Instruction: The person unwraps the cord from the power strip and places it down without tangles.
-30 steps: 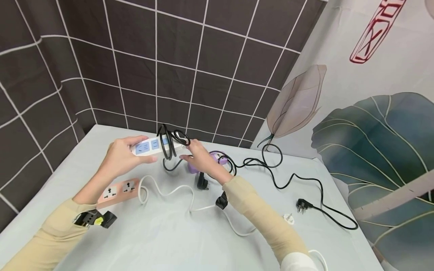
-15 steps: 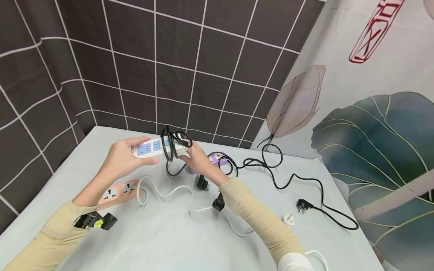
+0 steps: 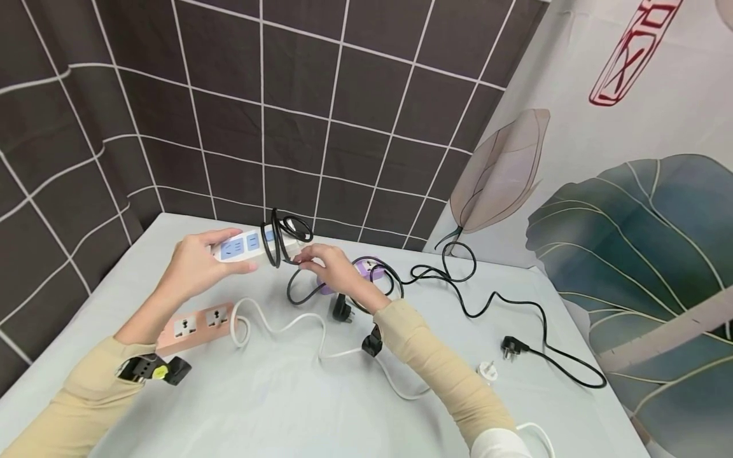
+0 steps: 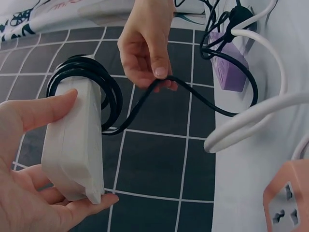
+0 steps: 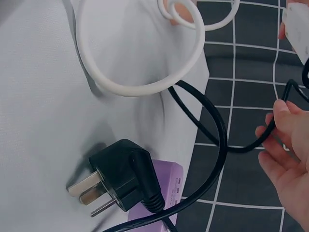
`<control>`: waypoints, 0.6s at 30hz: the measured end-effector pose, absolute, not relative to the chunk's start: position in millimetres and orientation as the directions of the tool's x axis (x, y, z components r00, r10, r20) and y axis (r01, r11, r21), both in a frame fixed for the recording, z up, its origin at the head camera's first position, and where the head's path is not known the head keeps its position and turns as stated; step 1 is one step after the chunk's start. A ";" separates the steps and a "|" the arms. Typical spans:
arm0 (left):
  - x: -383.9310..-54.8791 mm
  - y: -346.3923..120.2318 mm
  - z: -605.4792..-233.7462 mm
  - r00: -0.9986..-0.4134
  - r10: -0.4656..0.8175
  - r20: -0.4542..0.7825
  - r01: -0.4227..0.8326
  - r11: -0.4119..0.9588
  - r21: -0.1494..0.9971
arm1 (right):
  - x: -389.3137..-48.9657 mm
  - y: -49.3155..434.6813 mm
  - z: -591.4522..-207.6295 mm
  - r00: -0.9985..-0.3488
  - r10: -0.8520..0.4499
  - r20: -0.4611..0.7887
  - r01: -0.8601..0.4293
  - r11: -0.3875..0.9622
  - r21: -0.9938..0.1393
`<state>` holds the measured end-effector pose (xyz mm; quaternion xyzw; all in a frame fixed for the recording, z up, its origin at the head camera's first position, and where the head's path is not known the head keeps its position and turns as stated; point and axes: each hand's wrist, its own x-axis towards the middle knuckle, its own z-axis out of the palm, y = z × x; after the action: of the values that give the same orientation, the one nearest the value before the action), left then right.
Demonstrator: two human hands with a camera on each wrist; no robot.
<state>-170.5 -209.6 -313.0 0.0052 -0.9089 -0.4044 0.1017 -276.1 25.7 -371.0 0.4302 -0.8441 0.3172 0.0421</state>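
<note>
My left hand (image 3: pixel 197 261) grips one end of a white power strip (image 4: pixel 72 140) with blue socket faces, holding it above the table. Black cord (image 4: pixel 87 67) is wound in several loops around the strip's other end. Between thumb and fingers, my right hand (image 3: pixel 335 270) pinches the same black cord (image 5: pixel 256 142) just beyond the strip. From there the cord hangs in a loose curve down toward a black plug (image 5: pixel 120 179) and a purple power strip (image 3: pixel 369 270) behind my right hand. In the head view my right hand partly covers the purple strip.
An orange power strip (image 3: pixel 197 327) with a white cord (image 3: pixel 286 324) lies below my left hand. Another black plug (image 3: pixel 372 343) sits by my right sleeve. Farther right are a black plug (image 3: pixel 512 346) on a long tangled cord and a white plug (image 3: pixel 488 371). A tiled-pattern cloth (image 3: pixel 229 127) hangs behind.
The white strip and my left hand have shifted slightly left. My right hand has drawn back from the strip's end and now holds the cord, with a longer curve hanging below.
</note>
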 end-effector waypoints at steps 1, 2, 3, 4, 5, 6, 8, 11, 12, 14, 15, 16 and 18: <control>-171.0 -211.0 -313.6 -0.980 -0.093 0.177 0.071 0.669 0.740 | -276.8 25.7 -371.4 -0.626 -0.694 0.356 -0.753 0.419 -0.507; -171.4 -212.4 -314.2 -0.981 -0.093 0.172 0.067 0.664 0.744 | -277.2 25.7 -371.4 -0.626 -0.687 0.369 -0.753 0.412 -0.512; -171.7 -213.7 -314.9 -0.982 -0.093 0.165 0.064 0.660 0.749 | -277.6 25.4 -371.2 -0.629 -0.678 0.381 -0.753 0.408 -0.517; -171.9 -214.7 -315.3 -0.983 -0.092 0.159 0.061 0.654 0.754 | -277.8 25.4 -370.8 -0.635 -0.667 0.390 -0.749 0.408 -0.522; -172.0 -215.8 -315.7 -0.984 -0.091 0.152 0.057 0.649 0.758 | -278.0 25.3 -370.3 -0.645 -0.652 0.399 -0.743 0.413 -0.527; -172.1 -216.7 -316.0 -0.985 -0.089 0.145 0.054 0.645 0.762 | -278.0 25.2 -369.8 -0.657 -0.635 0.406 -0.734 0.419 -0.534; -172.3 -218.3 -316.7 -0.987 -0.082 0.136 0.053 0.639 0.767 | -278.0 25.0 -368.5 -0.684 -0.599 0.417 -0.716 0.442 -0.540; -172.1 -219.9 -317.3 -0.990 -0.066 0.121 0.050 0.641 0.766 | -277.7 25.1 -366.5 -0.715 -0.548 0.435 -0.694 0.479 -0.537; -172.0 -220.3 -317.6 -0.992 -0.060 0.115 0.050 0.642 0.765 | -277.4 25.2 -365.5 -0.720 -0.534 0.443 -0.690 0.486 -0.537; -171.7 -220.7 -318.0 -0.993 -0.048 0.108 0.052 0.646 0.761 | -276.9 25.5 -363.3 -0.726 -0.511 0.461 -0.686 0.488 -0.540; -171.7 -220.9 -318.2 -0.993 -0.044 0.106 0.052 0.650 0.759 | -276.7 25.7 -362.2 -0.727 -0.502 0.469 -0.685 0.488 -0.541; -171.7 -220.9 -318.4 -0.994 -0.040 0.105 0.053 0.652 0.757 | -276.4 26.1 -361.0 -0.729 -0.492 0.475 -0.683 0.487 -0.544; -171.8 -221.2 -318.8 -0.994 -0.035 0.100 0.052 0.656 0.753 | -275.7 27.0 -358.1 -0.736 -0.474 0.483 -0.676 0.491 -0.549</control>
<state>-171.8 -221.2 -318.8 -0.0046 -0.9085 -0.4146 0.0527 -275.7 27.0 -358.1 0.3370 -0.8529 0.3753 0.1349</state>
